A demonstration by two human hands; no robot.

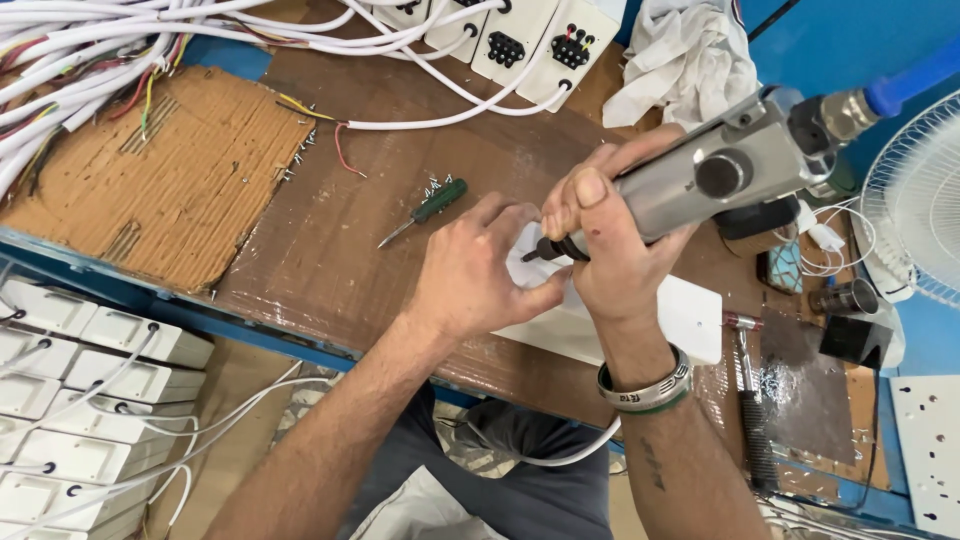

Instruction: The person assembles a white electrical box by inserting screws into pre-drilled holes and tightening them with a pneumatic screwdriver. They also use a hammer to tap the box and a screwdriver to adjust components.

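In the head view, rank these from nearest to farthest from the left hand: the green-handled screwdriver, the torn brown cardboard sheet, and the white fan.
Measured from the left hand:
1. Green-handled screwdriver, just up and left on the bench.
2. Torn brown cardboard sheet, farther left.
3. White fan, at the far right edge.
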